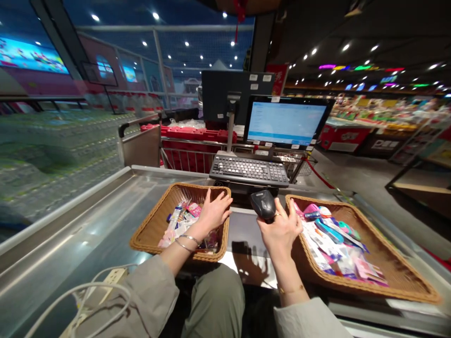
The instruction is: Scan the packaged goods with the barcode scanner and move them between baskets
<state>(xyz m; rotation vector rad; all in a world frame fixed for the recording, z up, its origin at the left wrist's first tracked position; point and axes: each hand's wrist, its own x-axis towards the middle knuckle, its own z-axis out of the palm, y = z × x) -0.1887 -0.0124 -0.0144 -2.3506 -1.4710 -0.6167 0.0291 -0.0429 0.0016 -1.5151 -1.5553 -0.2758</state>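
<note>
My right hand [280, 232] grips a black handheld barcode scanner [263, 204], its head pointing forward above the gap between two woven baskets. The fingertips of that hand come close to the near-left rim of the right basket [405, 270], which holds several small packaged goods [327, 249] in white, blue and pink. My left hand [213, 211] is over the left basket [150, 225], fingers stretched out toward its right rim, with nothing visible in them. Small packets [181, 220] lie inside this basket, partly hidden by my left hand and forearm.
A black keyboard [250, 169] stands beyond the baskets, with a lit monitor [285, 122] behind it. The baskets rest on a metal counter [88, 234] with a raised edge. A white cable [102, 286] loops by my left sleeve. Shopping carts [183, 157] stand behind the counter.
</note>
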